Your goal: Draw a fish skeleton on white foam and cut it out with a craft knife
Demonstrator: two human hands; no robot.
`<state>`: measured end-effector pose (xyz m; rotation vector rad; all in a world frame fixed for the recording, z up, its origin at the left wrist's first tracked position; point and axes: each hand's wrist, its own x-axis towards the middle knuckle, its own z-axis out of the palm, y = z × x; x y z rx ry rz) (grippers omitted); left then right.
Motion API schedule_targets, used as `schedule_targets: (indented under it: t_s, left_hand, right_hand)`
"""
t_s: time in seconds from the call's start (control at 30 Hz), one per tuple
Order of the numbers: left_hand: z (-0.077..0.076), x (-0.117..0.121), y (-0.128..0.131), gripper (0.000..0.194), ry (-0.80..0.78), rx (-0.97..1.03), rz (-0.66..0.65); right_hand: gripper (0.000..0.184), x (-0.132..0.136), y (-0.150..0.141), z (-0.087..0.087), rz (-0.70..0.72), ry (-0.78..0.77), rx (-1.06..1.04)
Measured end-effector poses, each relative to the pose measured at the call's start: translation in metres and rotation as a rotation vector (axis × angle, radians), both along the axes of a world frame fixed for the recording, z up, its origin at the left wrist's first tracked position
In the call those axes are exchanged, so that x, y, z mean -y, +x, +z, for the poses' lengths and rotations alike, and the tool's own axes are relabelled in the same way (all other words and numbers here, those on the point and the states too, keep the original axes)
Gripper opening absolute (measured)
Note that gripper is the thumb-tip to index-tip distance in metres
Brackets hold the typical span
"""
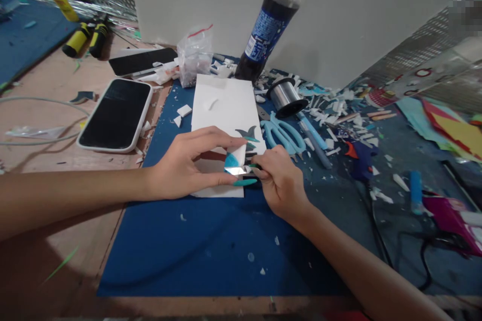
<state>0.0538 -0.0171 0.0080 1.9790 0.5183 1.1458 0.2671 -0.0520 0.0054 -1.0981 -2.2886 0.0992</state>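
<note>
My left hand (183,163), with long teal nails, pinches a small white-and-blue piece (235,156) between thumb and fingers above a white sheet (226,105). Curled closed just to its right, my right hand (282,180) grips a small shiny metal blade (236,170). The blade lies against the lower edge of the piece; its handle is mostly hidden by my fingers. A dark grey curved cutout (246,133) shows just beyond my left fingertips. Light blue-handled scissors (283,134) lie beyond my right hand.
A blue cutting mat (196,256) lies underneath. Around it are a phone (116,115), a tilted soda bottle (265,27), a wire spool (286,97), a plastic bag (195,57), many white scraps (339,105), a glue gun (361,158) with a cord, and yellow-black pliers (98,37).
</note>
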Motion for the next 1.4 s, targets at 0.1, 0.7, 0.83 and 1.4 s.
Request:
schedule_targets:
  t_s: [0.1,0.7,0.83,1.4]
  left_hand:
    - [-0.0009,-0.0004,-0.0003,0.044,0.009,0.004,-0.01]
    - [-0.0007,0.0003,-0.0004,0.041,0.0,0.015,-0.045]
    - [-0.0016,0.0,0.0,0.041,0.034,0.004,-0.051]
    - [-0.0008,0.0002,-0.001,0.033,0.042,0.019,-0.087]
  right_hand:
    - [0.021,0.0006,-0.0015,0.0003,-0.01,-0.012,0.007]
    - [0.029,0.0008,-0.0034,0.0024,-0.008,0.027,0.012]
    - [0.027,0.0002,-0.0046,0.0001,-0.005,0.034,0.009]
    - [0.025,0.0014,-0.0045,0.0018,-0.003,0.063,0.046]
